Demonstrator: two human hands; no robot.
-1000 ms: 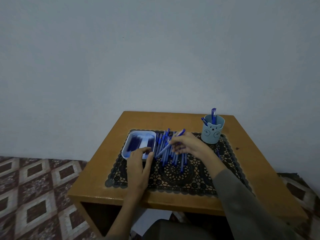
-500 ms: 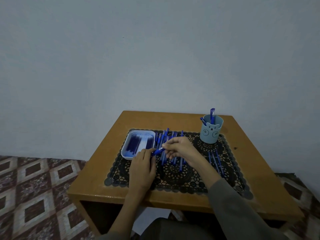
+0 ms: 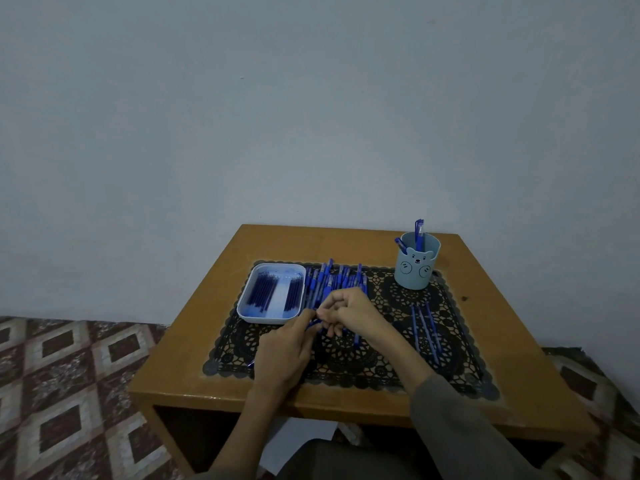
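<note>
Just below the middle of the frame, the left hand (image 3: 285, 346) and the right hand (image 3: 351, 311) meet over a blue pen (image 3: 314, 323). Only a short stretch of the pen shows in the gap between them. The left grip is curled round the pen's lower part, and the right grip pinches its upper end with the fingertips (which end is the tip I cannot tell). The pen slants above a dark lace mat (image 3: 346, 358) that covers most of the wooden tabletop (image 3: 194, 348).

Just above the hands lies a loose pile of blue pens (image 3: 327, 277). To the left of the pile, a pale tray (image 3: 263, 319) holds dark refills (image 3: 263, 292) in rows. The left hand's fingertips are near the tray's lower right corner. Toward the right edge of the mat lie three thin blue sticks (image 3: 425, 329), side by side. Above them stands a light blue cup (image 3: 415, 268) with a bear face, and two pens (image 3: 419, 230) poke out of it.
</note>
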